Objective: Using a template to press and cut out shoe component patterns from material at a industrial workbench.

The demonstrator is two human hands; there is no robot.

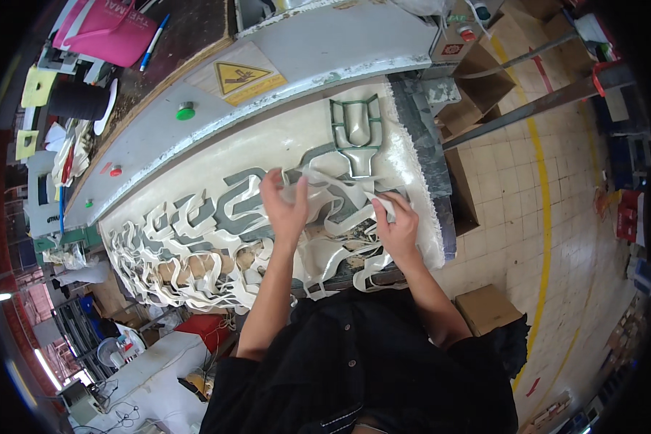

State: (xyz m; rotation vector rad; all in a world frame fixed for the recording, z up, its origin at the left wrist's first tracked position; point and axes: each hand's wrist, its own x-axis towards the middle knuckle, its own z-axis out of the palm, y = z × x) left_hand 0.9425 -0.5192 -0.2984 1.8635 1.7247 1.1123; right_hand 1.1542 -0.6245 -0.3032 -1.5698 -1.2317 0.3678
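A white sheet (282, 137) of thin, glossy material lies across the press bed, its near half cut into curved strips and openings. My left hand (283, 206) hovers over the cut area, thumb and fingers apart, holding nothing I can see. To its right, my right hand (399, 226) pinches a white cut piece (383, 204) between thumb and fingers. Beyond both hands, a green-edged cutting die (356, 134) rests on the sheet near its right end. Loose white offcuts (195, 278) hang in tangles along the near edge at left. Some strips between my hands are blurred.
Behind the sheet runs the grey press beam (311, 58), with a green button (186, 111) and a yellow warning label (242, 76). A pink bag (116, 32) and a black spool (79, 103) sit at upper left. Cardboard boxes (487, 309) stand on the tiled floor at right.
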